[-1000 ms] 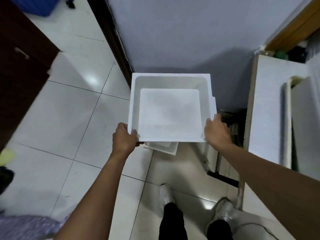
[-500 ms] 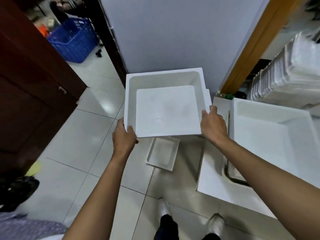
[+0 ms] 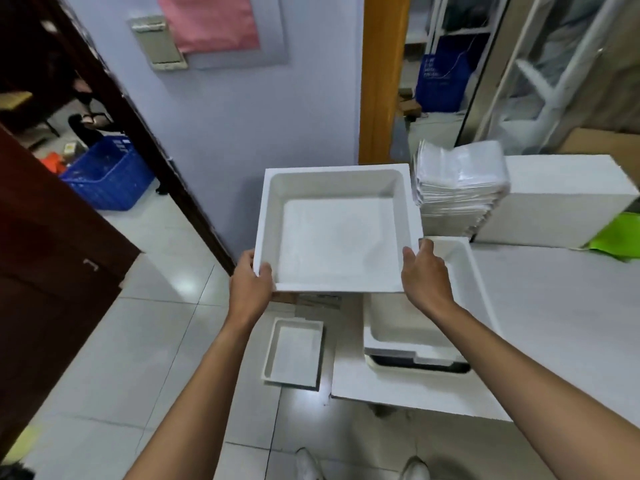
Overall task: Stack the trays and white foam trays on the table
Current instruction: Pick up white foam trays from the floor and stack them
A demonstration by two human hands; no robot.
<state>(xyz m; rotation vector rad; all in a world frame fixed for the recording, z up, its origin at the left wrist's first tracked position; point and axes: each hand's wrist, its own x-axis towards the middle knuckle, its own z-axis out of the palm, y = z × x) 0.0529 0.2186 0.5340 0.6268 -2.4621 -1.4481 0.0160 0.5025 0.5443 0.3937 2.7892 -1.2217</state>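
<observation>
I hold a large white foam tray [image 3: 337, 233] level in the air, left of the table's corner. My left hand [image 3: 251, 284] grips its near left corner, thumb over the rim. My right hand [image 3: 424, 271] grips its near right corner. Below and to the right, another large white foam tray [image 3: 460, 282] sits on the white table [image 3: 554, 323], on top of a tray with a dark rim [image 3: 419, 367]. A small white foam tray [image 3: 294, 353] lies on the floor below the held one.
A pile of thin clear-wrapped trays [image 3: 457, 188] and a white foam box [image 3: 561, 199] stand at the table's back. A green sheet [image 3: 616, 237] lies at far right. A blue crate [image 3: 104, 174] stands in the doorway on the left, beside a dark wooden cabinet [image 3: 52, 254].
The held tray has risen from low over the floor and shifted right toward the table. My view has lifted, bringing the table top and the pile of trays into sight.
</observation>
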